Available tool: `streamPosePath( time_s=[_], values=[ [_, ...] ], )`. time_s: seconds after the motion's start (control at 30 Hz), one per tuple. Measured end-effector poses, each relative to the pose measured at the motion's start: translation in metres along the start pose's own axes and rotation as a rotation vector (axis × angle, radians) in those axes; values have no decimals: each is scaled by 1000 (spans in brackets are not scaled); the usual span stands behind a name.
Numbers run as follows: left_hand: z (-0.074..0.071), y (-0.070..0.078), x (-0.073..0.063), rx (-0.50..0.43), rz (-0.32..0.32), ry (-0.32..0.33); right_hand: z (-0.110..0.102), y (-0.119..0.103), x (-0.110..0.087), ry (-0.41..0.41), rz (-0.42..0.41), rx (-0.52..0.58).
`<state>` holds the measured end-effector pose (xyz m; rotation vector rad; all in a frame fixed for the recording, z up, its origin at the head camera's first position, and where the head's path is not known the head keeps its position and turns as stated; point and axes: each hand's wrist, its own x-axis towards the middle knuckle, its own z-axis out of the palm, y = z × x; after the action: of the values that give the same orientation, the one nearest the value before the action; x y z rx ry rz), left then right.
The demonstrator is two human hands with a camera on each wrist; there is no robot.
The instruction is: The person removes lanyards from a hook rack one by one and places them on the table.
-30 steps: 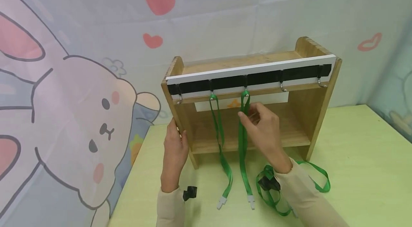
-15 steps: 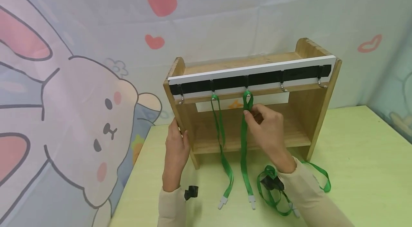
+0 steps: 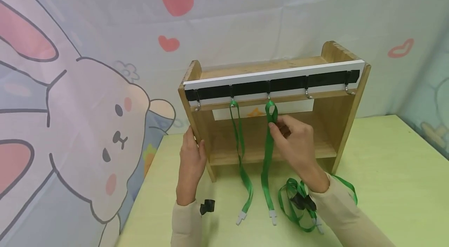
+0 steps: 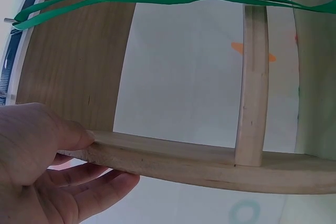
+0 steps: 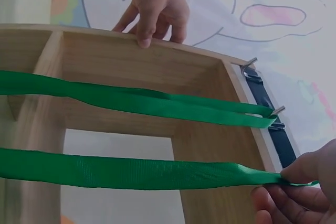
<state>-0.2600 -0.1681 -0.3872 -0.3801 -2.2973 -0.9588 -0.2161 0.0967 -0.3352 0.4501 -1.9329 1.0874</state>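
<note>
My right hand (image 3: 296, 142) pinches a green lanyard (image 3: 267, 161) between thumb and fingers, just below its small top loop. That loop is at the middle metal hook (image 3: 269, 96); whether it still rests on the hook I cannot tell. The lanyard's white clip (image 3: 273, 217) dangles over the table. My left hand (image 3: 192, 157) grips the left side panel of a wooden shelf (image 4: 173, 163), thumb inside and fingers outside. A second green lanyard (image 3: 242, 153) hangs from the hook to the left of the middle one.
A white strip with a black band (image 3: 287, 84) runs across the shelf front and carries several hooks. More green lanyard (image 3: 289, 214) lies heaped on the table (image 3: 393, 184), near my right sleeve. Behind the shelf hangs a printed cloth (image 3: 231, 17).
My right hand has shifted slightly right and gathered the lanyard's two strands together below a small loop. The loop now sits a little lower at the hook. My left hand keeps its grip.
</note>
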Motion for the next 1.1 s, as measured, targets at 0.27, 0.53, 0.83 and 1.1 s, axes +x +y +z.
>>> streamPosePath(
  time_s=[0.27,0.53,0.83,1.1],
  values=[
    [0,-2,-1,2,11,6,-2,5,-21,-77,31,2],
    [1,-3,-1,1,15,7,-5,1,-39,-137,96,57],
    [1,-1,1,12,8,4,-6,4,-60,-242,198,93],
    [1,-1,1,13,0,-3,-7,13,-78,-329,239,144]
  ],
)
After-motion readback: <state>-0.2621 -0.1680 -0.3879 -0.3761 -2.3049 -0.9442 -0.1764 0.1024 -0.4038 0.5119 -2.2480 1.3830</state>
